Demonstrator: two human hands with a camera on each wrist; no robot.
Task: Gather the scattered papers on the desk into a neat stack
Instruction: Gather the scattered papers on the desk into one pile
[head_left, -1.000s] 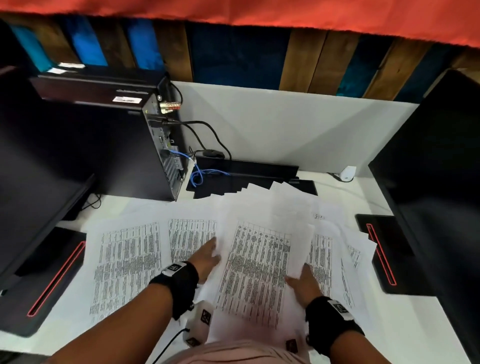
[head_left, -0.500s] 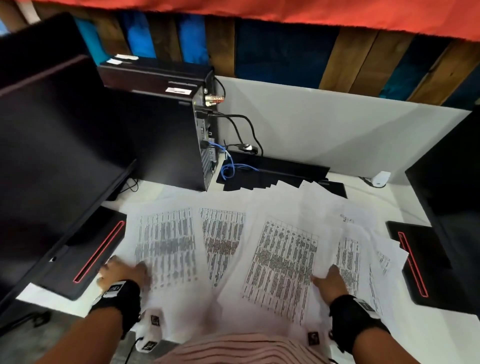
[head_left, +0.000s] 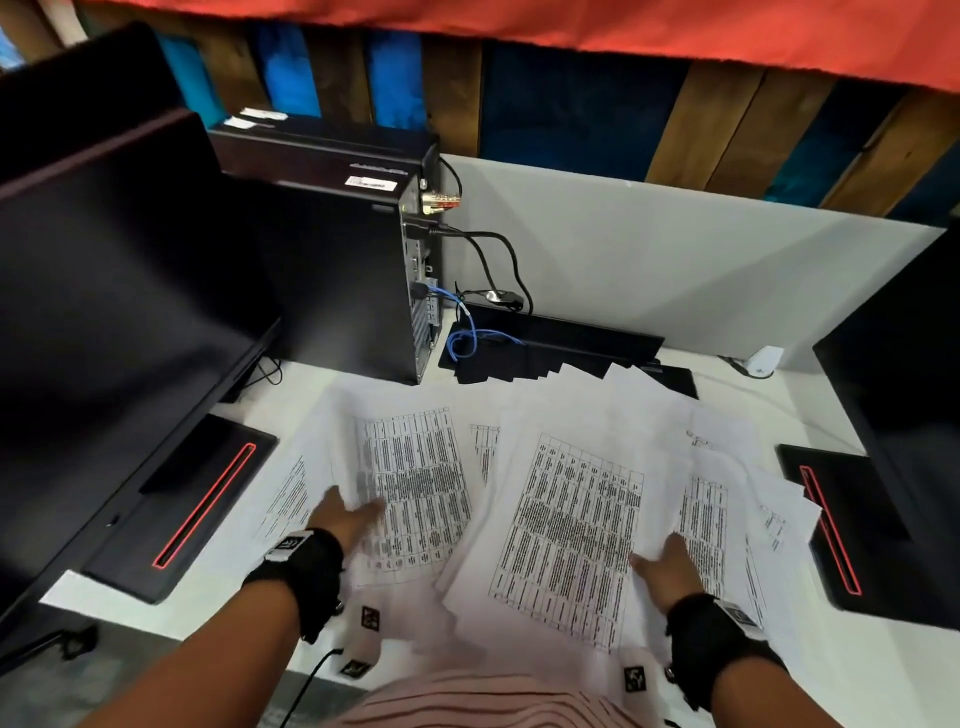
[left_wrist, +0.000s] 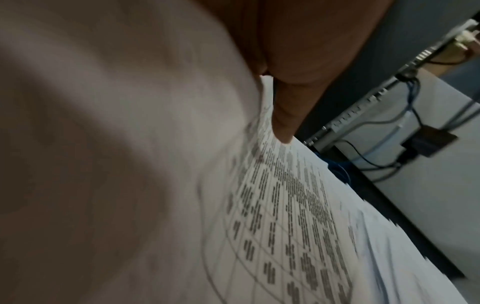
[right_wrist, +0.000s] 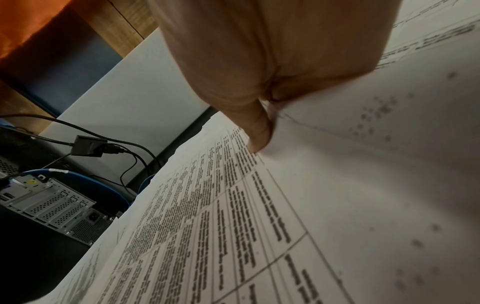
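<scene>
Several white printed papers (head_left: 566, 525) lie fanned across the white desk (head_left: 872, 675). My left hand (head_left: 345, 517) holds a printed sheet (head_left: 421, 467) on the left side of the spread. In the left wrist view its thumb (left_wrist: 284, 123) lies on top of the sheet (left_wrist: 298, 216), which curls up over the hidden fingers. My right hand (head_left: 662, 569) grips the right edge of the big middle sheet. In the right wrist view its thumb (right_wrist: 257, 133) presses on that sheet (right_wrist: 221, 226), and the fingers are tucked out of sight under paper.
A black computer tower (head_left: 332, 270) with cables (head_left: 467, 338) stands at the back left. Monitors flank the papers: the left monitor (head_left: 104, 291) on its base (head_left: 182, 509), the right monitor (head_left: 909, 395) on its base (head_left: 841, 525). A black keyboard (head_left: 561, 343) lies behind.
My left hand went out to the left edge of the spread, then came back right, drawing the left sheet toward the middle. The right hand stayed on the middle sheet's edge.
</scene>
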